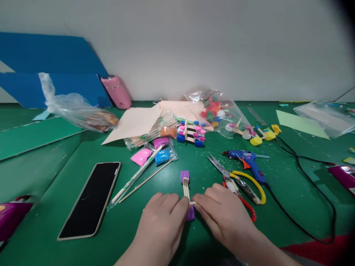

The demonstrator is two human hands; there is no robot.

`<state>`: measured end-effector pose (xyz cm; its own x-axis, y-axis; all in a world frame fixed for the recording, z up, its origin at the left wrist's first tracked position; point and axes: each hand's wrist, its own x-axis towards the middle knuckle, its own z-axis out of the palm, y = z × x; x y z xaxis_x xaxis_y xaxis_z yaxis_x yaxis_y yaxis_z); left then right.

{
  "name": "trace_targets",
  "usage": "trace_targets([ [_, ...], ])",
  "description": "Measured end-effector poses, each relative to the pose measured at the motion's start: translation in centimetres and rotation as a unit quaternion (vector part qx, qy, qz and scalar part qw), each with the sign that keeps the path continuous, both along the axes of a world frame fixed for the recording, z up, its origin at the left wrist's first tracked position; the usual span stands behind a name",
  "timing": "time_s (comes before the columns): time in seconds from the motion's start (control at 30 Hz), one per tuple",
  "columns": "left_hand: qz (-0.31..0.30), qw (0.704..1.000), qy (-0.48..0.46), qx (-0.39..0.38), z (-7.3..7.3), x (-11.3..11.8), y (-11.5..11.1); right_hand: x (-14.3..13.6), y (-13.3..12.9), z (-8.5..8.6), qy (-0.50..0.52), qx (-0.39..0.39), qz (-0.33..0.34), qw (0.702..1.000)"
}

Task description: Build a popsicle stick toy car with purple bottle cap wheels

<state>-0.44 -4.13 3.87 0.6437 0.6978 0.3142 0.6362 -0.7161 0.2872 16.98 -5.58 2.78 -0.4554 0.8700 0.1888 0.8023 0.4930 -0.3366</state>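
Note:
A small build of pale wooden sticks (186,187) lies in front of me, with a purple block (185,175) at its far end and another purple piece (190,213) at its near end. The thumb and fingers of my left hand (163,221) are closed on its left side. From the right, my right hand (224,210) pinches a short wooden stick (192,203) that lies across the build. Fingertips hide where the sticks meet. Beside my right hand lie yellow-handled scissors (249,179) and a red-handled tool (248,207), partly covered by them.
A blue glue gun (251,160) trails a black cord (302,221) on the right. A phone (90,201) lies left. Behind are clay packets (142,157), small wheeled builds (191,133), a bag of bottle caps (213,111) and a pink flask (116,92).

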Motion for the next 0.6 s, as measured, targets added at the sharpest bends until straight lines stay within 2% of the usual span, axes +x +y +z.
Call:
trace_targets([
  [0.2, 0.016, 1.000, -0.006, 0.019, -0.8, 0.1, -0.3, 0.1, 0.1, -0.7, 0.011, -0.003, 0.016, 1.000],
  [0.6, 0.041, 0.998, 0.046, 0.013, -1.7, 0.4, -0.9, -0.5, -0.4, -1.7, 0.039, -0.022, -0.016, 0.999],
])
